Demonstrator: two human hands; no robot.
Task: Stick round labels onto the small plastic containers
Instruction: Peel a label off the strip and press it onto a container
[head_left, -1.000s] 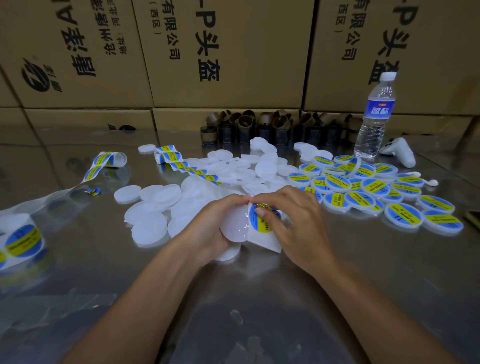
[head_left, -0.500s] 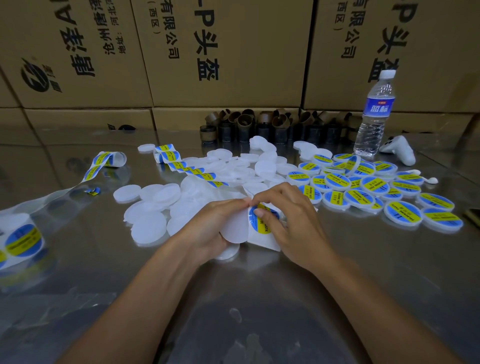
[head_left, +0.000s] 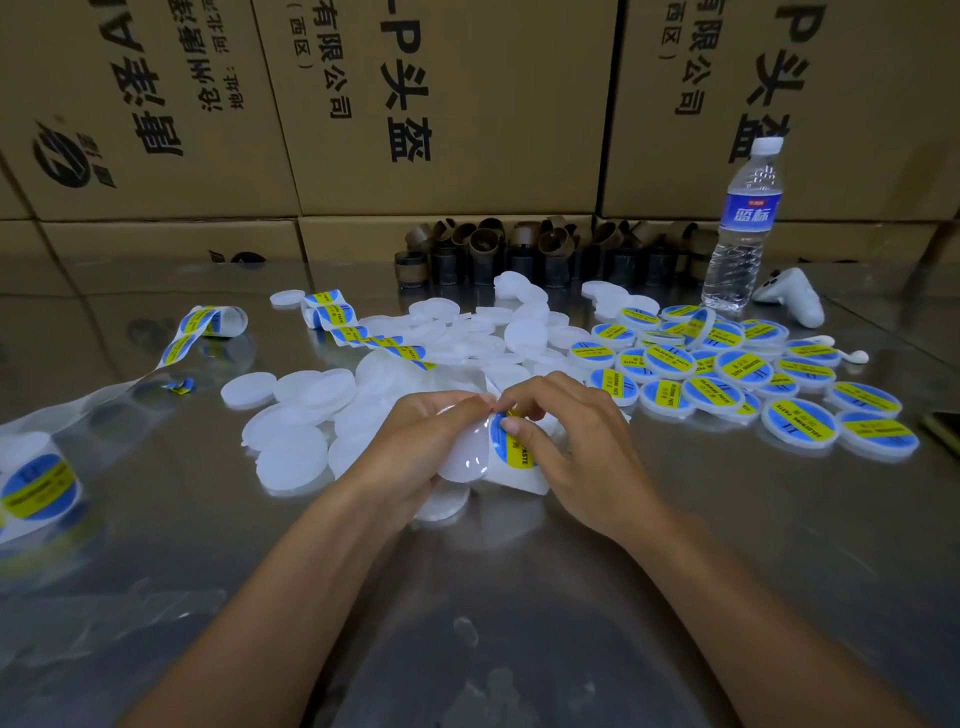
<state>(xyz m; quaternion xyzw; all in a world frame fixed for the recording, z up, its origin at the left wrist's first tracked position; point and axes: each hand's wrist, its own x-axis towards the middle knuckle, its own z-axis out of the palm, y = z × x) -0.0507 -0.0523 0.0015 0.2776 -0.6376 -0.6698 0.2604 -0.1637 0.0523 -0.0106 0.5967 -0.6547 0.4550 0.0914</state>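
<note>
**Head view: label peel barely advanced**

Left hand (head_left: 415, 441) grips a blank container (head_left: 464, 457); right hand (head_left: 576, 441) pinches the label (head_left: 519, 453), thumb on it, still on its backing (head_left: 525, 483). Over the last second the grip has scarcely shifted, so sticking is yet to come. Beyond, blank containers (head_left: 291, 457) lie left, labelled containers (head_left: 800, 428) right; all look shut, contents unseen.

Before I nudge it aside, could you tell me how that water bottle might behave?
The water bottle stands tall and narrow, so a high push would probably tip it. Pushed low, it may slide on the shiny table.
</note>
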